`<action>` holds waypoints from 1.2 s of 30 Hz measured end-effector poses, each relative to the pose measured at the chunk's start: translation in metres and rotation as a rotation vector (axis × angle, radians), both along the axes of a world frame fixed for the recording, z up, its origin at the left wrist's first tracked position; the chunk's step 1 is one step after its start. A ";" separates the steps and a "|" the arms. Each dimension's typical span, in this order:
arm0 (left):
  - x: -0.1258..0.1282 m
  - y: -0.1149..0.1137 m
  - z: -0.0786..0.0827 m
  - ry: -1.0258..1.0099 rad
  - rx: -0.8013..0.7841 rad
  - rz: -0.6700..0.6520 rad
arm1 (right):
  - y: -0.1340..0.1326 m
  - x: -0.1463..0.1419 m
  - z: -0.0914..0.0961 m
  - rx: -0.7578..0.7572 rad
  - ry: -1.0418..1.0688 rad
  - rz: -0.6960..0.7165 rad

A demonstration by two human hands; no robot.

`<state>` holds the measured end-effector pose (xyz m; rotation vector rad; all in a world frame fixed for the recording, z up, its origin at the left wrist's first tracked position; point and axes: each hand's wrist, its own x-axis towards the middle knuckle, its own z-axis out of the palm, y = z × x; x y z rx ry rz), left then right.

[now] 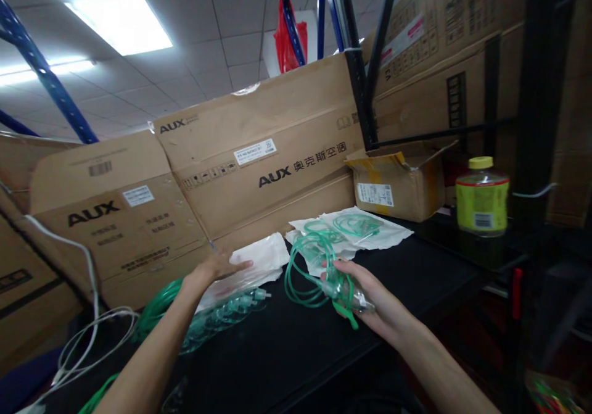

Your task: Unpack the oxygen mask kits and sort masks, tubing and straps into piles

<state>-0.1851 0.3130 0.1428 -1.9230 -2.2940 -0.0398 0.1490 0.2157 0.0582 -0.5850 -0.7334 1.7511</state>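
Note:
My right hand (pixel 356 290) is closed around a clear-and-green oxygen mask (pixel 345 297), which hangs over the black tabletop. Its coiled green tubing (pixel 300 287) loops to the left of my fingers. At the stack of white pouches (pixel 266 256), my left hand (pixel 222 267) has its fingers spread on or just above the near left end. In front of that stack lies a row of nested clear masks (pixel 222 318). Two white pouches (pixel 388 235) with green tubing and masks showing through lie behind my right hand.
Large AUX cardboard boxes (pixel 259 155) wall off the back. A small open carton (pixel 402 186) and a yellow-capped bottle (pixel 481 201) stand at the right, near a black rack post (pixel 539 124). White cable (pixel 90 278) and bundled green tubing (pixel 160 306) lie at the left.

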 end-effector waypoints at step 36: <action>0.090 -0.159 -0.083 -0.091 0.209 -0.326 | 0.004 -0.014 0.034 1.037 -1.280 0.319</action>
